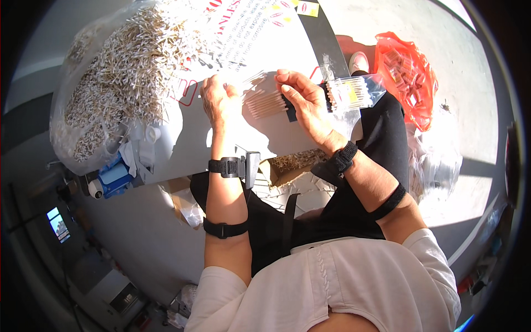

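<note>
My left hand (217,99) is over the white printed board (182,133), its fingers curled and their tips hidden; I cannot make out what they hold, if anything. To the right, my right hand (308,108) has its thumb and fingers apart, with nothing visible between them. Between the hands, a row of cotton swabs (264,104) lies side by side, ends against a dark block (291,110). A few loose swabs (254,78) lie just beyond, in glare. Right of my right hand, a clear packet of swabs (351,94) rests near the board's edge.
A large clear bag of loose cotton swabs (133,72) fills the left of the board. A red plastic bag (406,77) with small packs stands at the right. Below the board, an open carton (287,169) holds more swabs. A blue and white container (113,177) sits at the lower left.
</note>
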Demonstrator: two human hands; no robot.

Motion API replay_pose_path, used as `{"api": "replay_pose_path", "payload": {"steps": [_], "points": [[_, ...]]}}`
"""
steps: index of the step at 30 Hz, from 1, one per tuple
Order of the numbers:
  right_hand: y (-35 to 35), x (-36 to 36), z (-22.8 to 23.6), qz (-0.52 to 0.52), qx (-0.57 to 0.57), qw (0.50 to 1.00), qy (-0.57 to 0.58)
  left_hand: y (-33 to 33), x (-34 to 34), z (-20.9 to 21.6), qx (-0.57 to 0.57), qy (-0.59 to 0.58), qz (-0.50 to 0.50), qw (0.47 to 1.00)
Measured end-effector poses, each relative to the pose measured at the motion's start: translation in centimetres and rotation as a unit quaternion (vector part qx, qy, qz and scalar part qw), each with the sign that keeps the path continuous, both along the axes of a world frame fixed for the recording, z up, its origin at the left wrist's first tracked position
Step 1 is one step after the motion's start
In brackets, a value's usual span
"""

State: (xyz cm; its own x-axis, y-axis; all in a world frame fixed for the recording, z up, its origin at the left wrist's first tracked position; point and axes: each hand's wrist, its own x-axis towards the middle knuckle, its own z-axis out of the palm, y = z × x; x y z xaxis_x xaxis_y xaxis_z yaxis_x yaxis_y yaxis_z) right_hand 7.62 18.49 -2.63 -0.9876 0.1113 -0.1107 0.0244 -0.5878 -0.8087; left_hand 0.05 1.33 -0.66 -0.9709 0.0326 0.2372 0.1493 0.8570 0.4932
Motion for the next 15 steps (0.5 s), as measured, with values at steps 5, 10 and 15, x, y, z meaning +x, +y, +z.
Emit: {"api": "replay_pose_path", "payload": {"steps": [5,10,15], "points": [[-0.3,-0.1,0.3,0.001,-0.005,1.0,-0.002,-0.4,0.4,-0.8,-0.002,-0.001,-0.105,0.994],[-0.1,0.0,0.2,-0.006,-0.004,1.0,-0.012,-0.4,1.9,-0.7,0.076,0.014,-0.054,0.996],[-0.2,-0.1,-0.1,-0.003,0.039,0.999,0.002,-0.5,0.8,0.2,0.103,-0.069,0.03,0.992]]}}
